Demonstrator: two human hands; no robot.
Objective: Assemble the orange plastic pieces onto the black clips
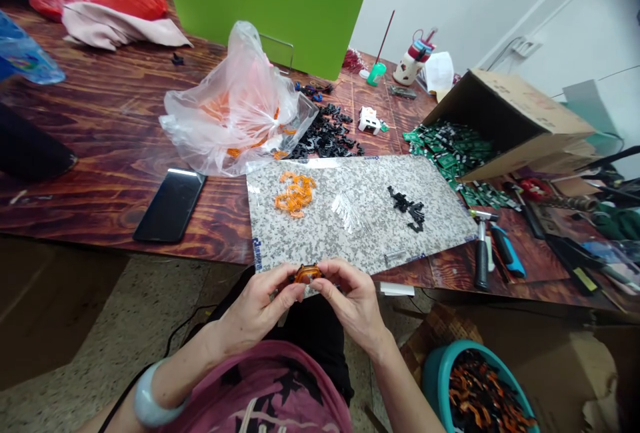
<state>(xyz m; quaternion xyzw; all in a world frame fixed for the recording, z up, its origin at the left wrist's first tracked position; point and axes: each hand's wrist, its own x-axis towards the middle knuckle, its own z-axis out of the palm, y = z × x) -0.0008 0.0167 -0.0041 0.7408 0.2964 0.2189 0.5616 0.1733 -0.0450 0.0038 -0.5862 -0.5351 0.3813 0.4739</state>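
Observation:
Between my two hands, at the near edge of the speckled board (pixel 325 246), is a small orange and black plastic part (pixel 307 274). My left hand (pixel 267 296) pinches its left side with thumb and fingers. The right side is gripped the same way by my right hand (pixel 353 296). My fingertips cover much of the part. On the board beyond lie a pile of clear orange plastic pieces (pixel 295 194), a fan of thin whitish strips (pixel 346 210) and a cluster of black plastic pieces (pixel 407 208).
A clear plastic bag (pixel 235 106) with orange pieces lies behind the board, beside loose black pieces (pixel 327 132). A phone (pixel 171 206) rests left. Green circuit boards (pixel 450 146) spill from a cardboard box (pixel 540 103). A hammer (pixel 481 253) lies right; a teal bucket (pixel 443 380) of parts stands below.

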